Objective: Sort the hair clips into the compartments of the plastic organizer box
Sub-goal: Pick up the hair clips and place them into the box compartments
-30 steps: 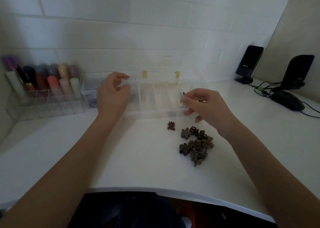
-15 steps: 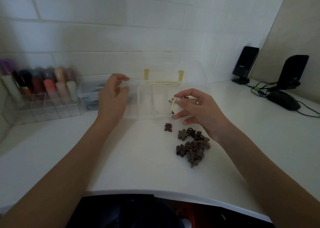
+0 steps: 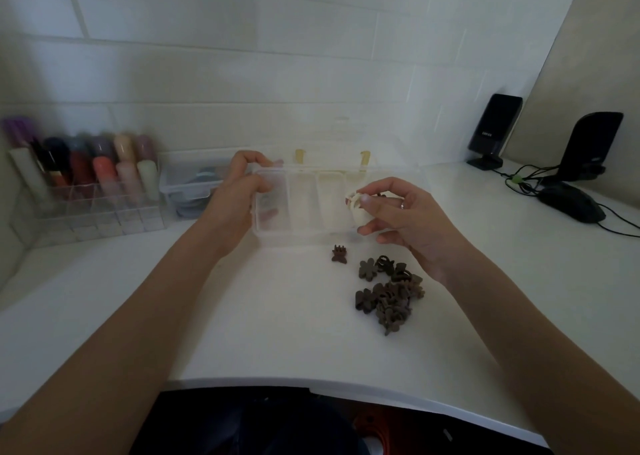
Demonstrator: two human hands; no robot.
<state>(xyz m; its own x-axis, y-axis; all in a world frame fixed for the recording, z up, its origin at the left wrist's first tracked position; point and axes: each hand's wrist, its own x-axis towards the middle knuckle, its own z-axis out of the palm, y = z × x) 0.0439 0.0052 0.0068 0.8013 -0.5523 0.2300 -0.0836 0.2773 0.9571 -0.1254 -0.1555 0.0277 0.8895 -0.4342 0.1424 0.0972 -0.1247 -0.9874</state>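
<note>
Progress: early | right hand [image 3: 405, 219] fingers pinch cream clip [image 3: 355, 205] above organizer box [image 3: 304, 238] | left hand [image 3: 235, 202] fingers grip box's left end | brown clips [image 3: 388, 295] on bench [image 3: 242, 316] unsorted, lower right.

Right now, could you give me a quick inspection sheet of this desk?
Surface: white desk, mostly bare.
Job's things: clear organizer box, lid up; pile of brown clips; lone brown clip.
Clutter: rack of coloured tubes; small clear bin.
Grippers: left hand grips the box's left end; right hand pinches a cream clip.
Cables: wires by a black mouse.
Surroundings: white tiled wall; two black speakers.
</note>
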